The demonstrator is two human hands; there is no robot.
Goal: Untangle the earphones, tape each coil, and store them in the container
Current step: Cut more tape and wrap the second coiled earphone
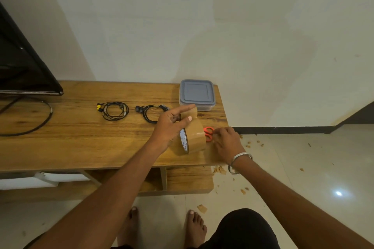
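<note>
earphones: 2 coils (pixel 115 111) (pixel 150 113) on counter (pixel 81 139) | container (pixel 196 94): 1, lidded | tape (pixel 192 137): 1, left hand (pixel 172 125) fingers pinching its end | scissors (pixel 208 133): 1, right hand (pixel 226 141) fingers touching, grip unclear

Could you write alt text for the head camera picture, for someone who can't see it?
A left hand pulls a strip from a brown tape roll on a wooden table while the right hand reaches orange scissors. Two coiled earphones and a lidded container lie behind.
</note>
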